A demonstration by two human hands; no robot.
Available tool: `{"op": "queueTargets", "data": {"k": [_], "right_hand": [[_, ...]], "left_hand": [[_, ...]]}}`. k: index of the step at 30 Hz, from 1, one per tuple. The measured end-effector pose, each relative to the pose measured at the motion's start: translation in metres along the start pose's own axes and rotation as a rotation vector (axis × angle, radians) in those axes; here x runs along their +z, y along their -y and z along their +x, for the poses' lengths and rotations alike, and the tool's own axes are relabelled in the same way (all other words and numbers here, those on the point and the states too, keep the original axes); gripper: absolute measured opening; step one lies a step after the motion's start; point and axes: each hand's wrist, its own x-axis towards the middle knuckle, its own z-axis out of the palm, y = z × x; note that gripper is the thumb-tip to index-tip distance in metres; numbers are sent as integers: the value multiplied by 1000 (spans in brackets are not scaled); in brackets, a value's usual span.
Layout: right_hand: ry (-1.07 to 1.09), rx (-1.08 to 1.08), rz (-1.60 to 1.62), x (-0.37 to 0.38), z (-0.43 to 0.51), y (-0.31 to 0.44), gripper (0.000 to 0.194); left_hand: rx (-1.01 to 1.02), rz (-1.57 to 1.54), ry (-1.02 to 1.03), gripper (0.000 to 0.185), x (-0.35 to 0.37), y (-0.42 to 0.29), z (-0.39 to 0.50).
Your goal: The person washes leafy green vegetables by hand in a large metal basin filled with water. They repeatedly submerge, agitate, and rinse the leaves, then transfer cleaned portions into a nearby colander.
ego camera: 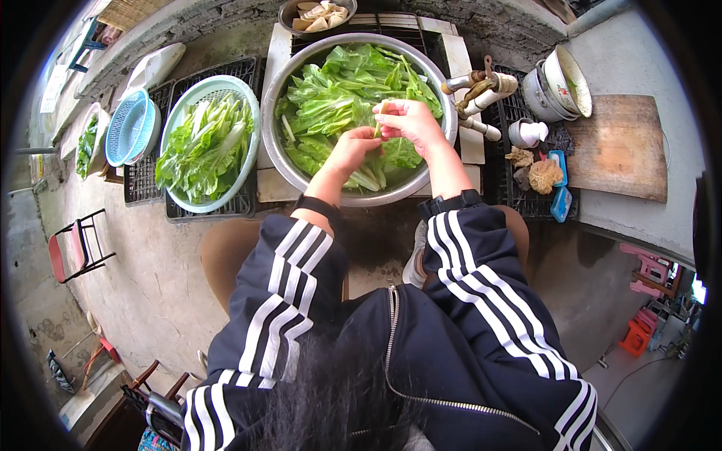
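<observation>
A wide metal basin (pixel 269 147) of water and leafy green vegetables (pixel 333 107) stands in front of me. Above its near half, my left hand (pixel 356 147) and my right hand (pixel 410 125) meet at a thin pale-green stalk (pixel 379 119). Fingers of both hands pinch it, the right ones higher up, the left ones at its lower end. Pale stems lie in the basin just below my hands. Left of the basin, a light-blue plastic colander (pixel 255 127) holds a heap of the same kind of greens (pixel 206 149).
Taps on pipes (pixel 479 90) reach the basin's right rim. Beyond them are stacked pots (pixel 544 93), scrubbing pads (pixel 545 176) and a wooden board (pixel 617 146). Behind the basin sits a bowl of pale cut pieces (pixel 318 16). Blue baskets (pixel 131 128) stand farther left, near a folding chair (pixel 79 245).
</observation>
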Motion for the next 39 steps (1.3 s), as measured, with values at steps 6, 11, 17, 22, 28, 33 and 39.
{"op": "queueTargets", "data": {"k": [6,11,17,22,28,33,39], "right_hand": [[-208,175,-151,-4,27,-57,18],[-327,2,-739,1,34,-86,6],[-228,19,31,-8,23,-47,22],[-211,3,13,-9,13,-10,33],[-239,-109,-11,-6,15,-9,28],[-181,-121,-123,0,19,-41,16],[-224,150,-888,3,17,-64,22]], "left_hand": [[-89,552,-236,33,-6,17,6],[-105,623,-184,33,-11,36,13],[-36,-204,-52,13,-15,19,19],[167,359,-88,15,-3,-7,18],[232,463,-104,24,4,-5,20],[96,654,-189,25,-3,12,22],[-49,1049,-246,23,-1,33,18]]}}
